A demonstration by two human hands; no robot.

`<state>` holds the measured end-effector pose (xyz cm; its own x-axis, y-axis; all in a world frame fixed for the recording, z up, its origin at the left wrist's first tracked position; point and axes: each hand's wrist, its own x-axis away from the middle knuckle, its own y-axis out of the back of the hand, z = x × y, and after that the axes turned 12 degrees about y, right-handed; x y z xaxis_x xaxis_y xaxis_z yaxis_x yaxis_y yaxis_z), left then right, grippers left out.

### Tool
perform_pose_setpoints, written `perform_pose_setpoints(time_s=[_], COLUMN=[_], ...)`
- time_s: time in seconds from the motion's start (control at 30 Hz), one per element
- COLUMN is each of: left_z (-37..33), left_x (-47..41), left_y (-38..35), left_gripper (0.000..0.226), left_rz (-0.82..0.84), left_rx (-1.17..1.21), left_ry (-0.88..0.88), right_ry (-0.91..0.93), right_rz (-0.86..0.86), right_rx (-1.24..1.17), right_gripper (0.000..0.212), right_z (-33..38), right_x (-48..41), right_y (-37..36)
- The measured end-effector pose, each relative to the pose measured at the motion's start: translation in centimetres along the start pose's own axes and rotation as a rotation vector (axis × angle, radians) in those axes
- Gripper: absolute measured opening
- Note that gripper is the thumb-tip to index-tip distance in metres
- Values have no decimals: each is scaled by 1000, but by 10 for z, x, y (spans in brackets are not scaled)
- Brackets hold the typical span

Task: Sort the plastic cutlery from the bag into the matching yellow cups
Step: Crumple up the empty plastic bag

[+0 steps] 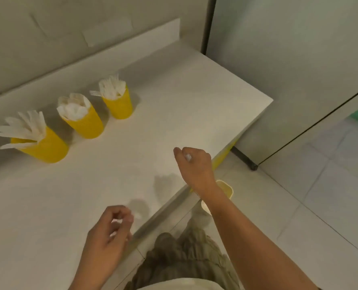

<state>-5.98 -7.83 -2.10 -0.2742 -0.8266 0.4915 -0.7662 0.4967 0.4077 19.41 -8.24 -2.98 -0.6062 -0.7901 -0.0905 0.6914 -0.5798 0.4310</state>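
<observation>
Three yellow cups stand in a row at the back left of the white counter (173, 114). The left cup (46, 147) holds white knives fanned out, the middle cup (86, 124) holds white spoons, and the right cup (119, 105) holds white forks. My right hand (194, 164) hovers over the counter's right edge, closed in a fist around a small white or clear crumpled piece (188, 157). My left hand (109, 233) is near the front edge with its fingers curled; pale glints show between them, and whether it holds anything is unclear. No bag is plainly visible.
A pale yellow bin (226, 188) stands on the tiled floor below the counter's edge, partly hidden by my right forearm. A tall grey cabinet (289, 59) rises at the right. A wall backs the counter.
</observation>
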Motion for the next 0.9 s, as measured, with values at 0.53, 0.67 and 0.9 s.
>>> perform_pose_setpoints(time_s=[0.53, 0.67, 0.9], left_z=[-57, -18, 75], left_x=[-70, -106, -206], left_y=[-284, -345, -453], left_gripper=[21, 25, 17], left_rz=[420, 386, 335], left_rx=[-141, -240, -332], left_ry=[-94, 0, 258], right_ry=[-389, -490, -691], right_rz=[30, -9, -193], right_rx=[-235, -243, -163], right_gripper=[47, 40, 25], right_z=[-187, -267, -427], right_x=[71, 75, 73], right_y=[118, 119, 83])
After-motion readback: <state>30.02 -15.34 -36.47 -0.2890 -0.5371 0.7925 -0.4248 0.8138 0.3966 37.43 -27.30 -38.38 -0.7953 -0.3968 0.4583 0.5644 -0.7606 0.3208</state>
